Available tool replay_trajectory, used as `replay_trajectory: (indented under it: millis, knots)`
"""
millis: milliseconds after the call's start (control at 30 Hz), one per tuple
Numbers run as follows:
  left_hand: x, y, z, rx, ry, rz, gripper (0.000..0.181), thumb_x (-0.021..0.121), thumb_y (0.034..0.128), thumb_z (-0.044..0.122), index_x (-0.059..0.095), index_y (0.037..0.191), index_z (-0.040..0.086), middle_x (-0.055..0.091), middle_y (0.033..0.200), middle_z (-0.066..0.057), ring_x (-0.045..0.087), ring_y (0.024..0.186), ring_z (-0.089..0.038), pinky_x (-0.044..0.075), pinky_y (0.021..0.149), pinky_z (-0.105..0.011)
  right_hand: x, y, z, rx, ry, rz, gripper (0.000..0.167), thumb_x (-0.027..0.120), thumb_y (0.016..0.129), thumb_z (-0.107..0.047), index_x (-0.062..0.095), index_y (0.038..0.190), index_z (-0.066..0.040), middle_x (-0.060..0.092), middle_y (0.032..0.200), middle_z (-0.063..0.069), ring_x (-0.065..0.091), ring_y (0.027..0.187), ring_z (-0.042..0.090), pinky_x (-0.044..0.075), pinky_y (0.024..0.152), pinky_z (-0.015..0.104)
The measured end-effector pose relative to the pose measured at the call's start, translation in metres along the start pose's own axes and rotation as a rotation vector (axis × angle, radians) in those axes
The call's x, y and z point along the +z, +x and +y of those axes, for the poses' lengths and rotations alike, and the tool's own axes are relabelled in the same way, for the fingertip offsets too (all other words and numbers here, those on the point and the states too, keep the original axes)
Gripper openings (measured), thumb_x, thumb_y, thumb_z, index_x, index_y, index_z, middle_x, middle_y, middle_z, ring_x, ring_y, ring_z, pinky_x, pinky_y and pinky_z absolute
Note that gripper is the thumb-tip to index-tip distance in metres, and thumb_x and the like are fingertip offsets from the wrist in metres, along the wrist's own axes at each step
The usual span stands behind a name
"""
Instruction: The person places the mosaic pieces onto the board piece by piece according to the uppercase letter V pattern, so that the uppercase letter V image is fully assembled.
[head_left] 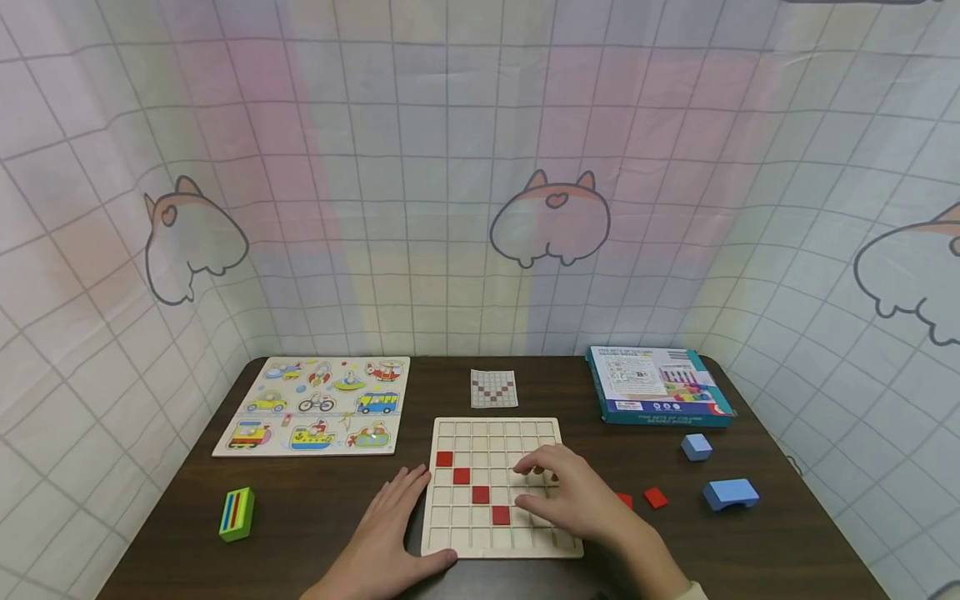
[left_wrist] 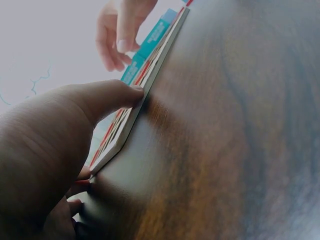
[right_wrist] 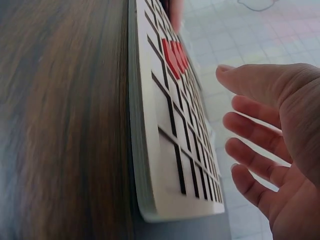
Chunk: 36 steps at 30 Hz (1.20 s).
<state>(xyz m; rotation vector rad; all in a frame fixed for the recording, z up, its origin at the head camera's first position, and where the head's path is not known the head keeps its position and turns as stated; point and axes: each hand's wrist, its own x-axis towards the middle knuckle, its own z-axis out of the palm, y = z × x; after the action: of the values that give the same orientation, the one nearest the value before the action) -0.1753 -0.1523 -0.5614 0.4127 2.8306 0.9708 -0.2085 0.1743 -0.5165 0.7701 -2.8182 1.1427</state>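
Note:
A pale wooden grid board (head_left: 448, 537) lies flat on the table. Several red square tiles (head_left: 481, 495) sit in its cells, running diagonally down from the left toward the near middle. My left hand (head_left: 382, 533) rests at the board's left side, fingers extended along that edge, and its thumb (left_wrist: 117, 95) touches the near edge. Over the board's right half hovers my right hand (head_left: 566, 496), fingers loosely bent and apart from the thumb. Nothing shows between them in the right wrist view. Right of the board lies a loose red tile (head_left: 656, 497); another red piece (head_left: 625, 500) is partly hidden by my right hand.
A small printed grid card (head_left: 494, 389) lies behind the board. At back left is a picture puzzle board (head_left: 311, 408), with a green block (head_left: 237, 514) nearer. To the right are a boxed set (head_left: 660, 387), a blue cube (head_left: 697, 447) and a blue arch block (head_left: 731, 494).

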Motion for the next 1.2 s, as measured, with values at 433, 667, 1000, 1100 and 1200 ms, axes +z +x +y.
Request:
replay_trajectory:
  millis: [433,667,1000,1100,1200]
  knots:
    - [-0.002,0.0,0.001,0.016,-0.012,0.004,0.122,0.084,0.0798,0.08,0.04,0.173,0.015,0.038,0.18,-0.005,0.024,0.172,-0.038,0.021,0.138,-0.067,-0.024,-0.026,0.017,0.117,-0.073,0.039,0.035,0.09,0.096,-0.038,0.077,0.127,-0.027,0.073,0.124,-0.017,0.065,0.115,0.018,0.061,0.096,0.038]
    - [-0.002,0.0,0.001,0.009,-0.014,-0.002,0.123,0.084,0.0798,0.081,0.039,0.173,0.015,0.038,0.18,-0.005,0.023,0.173,-0.037,0.021,0.139,-0.066,-0.035,-0.04,0.024,0.123,-0.113,0.077,0.035,0.092,0.094,-0.035,0.078,0.125,-0.028,0.074,0.123,-0.018,0.066,0.115,0.016,0.061,0.095,0.037]
    - [-0.002,0.001,0.0,-0.001,-0.018,-0.011,0.123,0.084,0.079,0.082,0.039,0.174,0.017,0.038,0.181,-0.005,0.023,0.173,-0.038,0.02,0.139,-0.067,-0.048,-0.055,0.04,0.146,-0.16,0.114,0.034,0.092,0.094,-0.036,0.078,0.125,-0.031,0.073,0.124,-0.021,0.065,0.121,0.012,0.061,0.105,0.045]
    - [-0.002,0.001,-0.001,0.003,-0.017,-0.009,0.123,0.084,0.079,0.082,0.039,0.173,0.016,0.038,0.18,-0.005,0.023,0.172,-0.038,0.02,0.139,-0.067,-0.052,-0.058,0.042,0.179,-0.168,0.122,0.035,0.093,0.092,-0.037,0.079,0.124,-0.032,0.073,0.125,-0.022,0.065,0.124,0.013,0.06,0.108,0.049]
    - [-0.001,0.001,-0.001,0.01,-0.015,-0.005,0.123,0.083,0.0794,0.082,0.039,0.173,0.015,0.038,0.18,-0.005,0.023,0.172,-0.038,0.02,0.139,-0.066,-0.057,-0.061,0.045,0.204,-0.18,0.126,0.035,0.093,0.092,-0.037,0.079,0.124,-0.032,0.073,0.125,-0.02,0.064,0.124,0.015,0.06,0.108,0.05]
